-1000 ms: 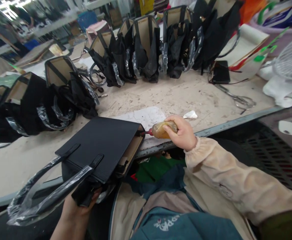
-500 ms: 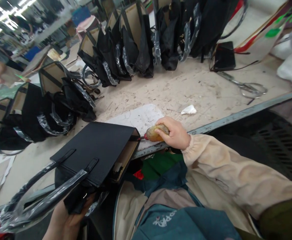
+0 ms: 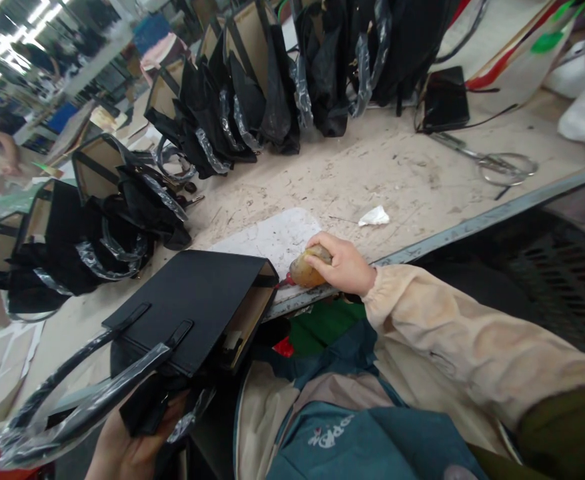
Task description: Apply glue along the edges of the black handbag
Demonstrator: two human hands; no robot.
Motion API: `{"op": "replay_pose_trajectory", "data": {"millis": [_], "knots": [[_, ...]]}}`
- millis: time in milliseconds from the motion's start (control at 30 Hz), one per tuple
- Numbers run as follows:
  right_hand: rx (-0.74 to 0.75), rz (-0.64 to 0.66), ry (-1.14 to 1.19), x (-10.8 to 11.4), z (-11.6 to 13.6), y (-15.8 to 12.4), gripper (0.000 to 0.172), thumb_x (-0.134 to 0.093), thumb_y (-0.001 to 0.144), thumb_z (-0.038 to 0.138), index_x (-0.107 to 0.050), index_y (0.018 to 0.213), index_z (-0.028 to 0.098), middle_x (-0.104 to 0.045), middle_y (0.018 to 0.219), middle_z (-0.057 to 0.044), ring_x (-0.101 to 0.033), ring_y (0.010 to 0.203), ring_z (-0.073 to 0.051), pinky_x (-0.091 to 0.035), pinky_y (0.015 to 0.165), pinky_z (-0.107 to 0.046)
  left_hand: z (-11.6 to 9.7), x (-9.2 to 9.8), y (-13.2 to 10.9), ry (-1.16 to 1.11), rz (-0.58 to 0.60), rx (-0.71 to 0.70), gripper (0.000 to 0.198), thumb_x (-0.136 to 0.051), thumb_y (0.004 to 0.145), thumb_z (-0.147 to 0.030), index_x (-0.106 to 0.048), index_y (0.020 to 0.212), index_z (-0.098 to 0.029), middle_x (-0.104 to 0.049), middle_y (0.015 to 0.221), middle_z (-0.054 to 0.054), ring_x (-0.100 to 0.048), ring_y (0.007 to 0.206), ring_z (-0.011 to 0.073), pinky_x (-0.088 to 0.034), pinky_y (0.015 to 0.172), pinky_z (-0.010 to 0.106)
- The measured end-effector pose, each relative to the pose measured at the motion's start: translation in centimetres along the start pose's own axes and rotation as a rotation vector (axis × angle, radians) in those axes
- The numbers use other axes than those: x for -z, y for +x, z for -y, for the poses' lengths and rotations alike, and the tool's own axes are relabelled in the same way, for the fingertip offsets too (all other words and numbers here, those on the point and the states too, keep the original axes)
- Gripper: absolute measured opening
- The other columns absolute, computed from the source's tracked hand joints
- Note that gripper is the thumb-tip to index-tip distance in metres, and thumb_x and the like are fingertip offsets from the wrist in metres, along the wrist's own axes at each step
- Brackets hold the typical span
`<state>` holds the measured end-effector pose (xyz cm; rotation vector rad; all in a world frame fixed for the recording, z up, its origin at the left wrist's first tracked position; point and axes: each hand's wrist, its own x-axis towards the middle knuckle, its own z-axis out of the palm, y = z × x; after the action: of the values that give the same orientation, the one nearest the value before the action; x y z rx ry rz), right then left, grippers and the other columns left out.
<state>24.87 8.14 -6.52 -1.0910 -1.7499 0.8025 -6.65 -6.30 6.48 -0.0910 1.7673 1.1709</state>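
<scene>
A black handbag (image 3: 192,300) lies tilted at the table's near edge, its tan inner side showing on the right and its handles, wrapped in clear plastic, pointing to the lower left. From below, my left hand (image 3: 139,437) grips the bag's black lining, with its fingers partly hidden by the cloth. My right hand (image 3: 339,263) is closed around a yellowish squeeze bottle (image 3: 308,268) with a red nozzle. The nozzle tip is at the bag's right corner; whether it touches I cannot tell. Under the bottle and bag corner lies a white sheet (image 3: 287,230).
Several black handbags (image 3: 267,87) stand in a row along the back, with more (image 3: 87,220) at the left. Scissors (image 3: 502,167), a black wallet-like item (image 3: 445,100) and a white scrap (image 3: 375,216) lie on the worktable (image 3: 322,173). Another person's arm (image 3: 5,150) shows far left.
The bottle in my right hand has shifted slightly left and down, its nozzle moving to the bag corner's outer edge. The view has turned a little; my left hand keeps its hold.
</scene>
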Motion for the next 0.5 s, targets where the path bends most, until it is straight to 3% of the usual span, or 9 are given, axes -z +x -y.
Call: {"op": "replay_pose_trajectory", "data": {"millis": [167, 367, 500], "knots": [[0.005, -0.061, -0.006, -0.3, 0.2, 0.1, 0.014, -0.057, 0.082, 0.027, -0.055, 0.093, 0.019, -0.061, 0.088, -0.003, -0.058, 0.082, -0.018, -0.043, 0.076, -0.029, 0.0, -0.8, 0.0, -0.029, 0.009, -0.009, 0.025, -0.041, 0.068, 0.005, -0.046, 0.065, -0.019, -0.044, 0.050, -0.003, -0.044, 0.037, 0.0113, -0.037, 0.032, 0.019], [0.017, -0.120, 0.026, 0.0, 0.6, 0.1, 0.014, -0.057, 0.083, 0.029, -0.055, 0.094, 0.020, -0.061, 0.088, -0.002, -0.058, 0.083, -0.017, -0.044, 0.077, -0.028, 0.7, -0.2, 0.6, -0.119, 0.102, 0.029, 0.027, -0.040, 0.067, 0.006, -0.044, 0.070, -0.021, -0.046, 0.055, -0.002, -0.046, 0.040, 0.0111, -0.036, 0.034, 0.017], [-0.018, -0.128, 0.050, 0.1, 0.7, 0.1, 0.013, -0.057, 0.083, 0.029, -0.056, 0.093, 0.020, -0.061, 0.087, -0.001, -0.058, 0.081, -0.016, -0.043, 0.076, -0.028, 1.1, -0.3, 0.6, -0.171, 0.073, 0.035, 0.026, -0.038, 0.064, 0.004, -0.045, 0.070, -0.020, -0.045, 0.053, -0.002, -0.044, 0.037, 0.0121, -0.032, 0.032, 0.018]]}}
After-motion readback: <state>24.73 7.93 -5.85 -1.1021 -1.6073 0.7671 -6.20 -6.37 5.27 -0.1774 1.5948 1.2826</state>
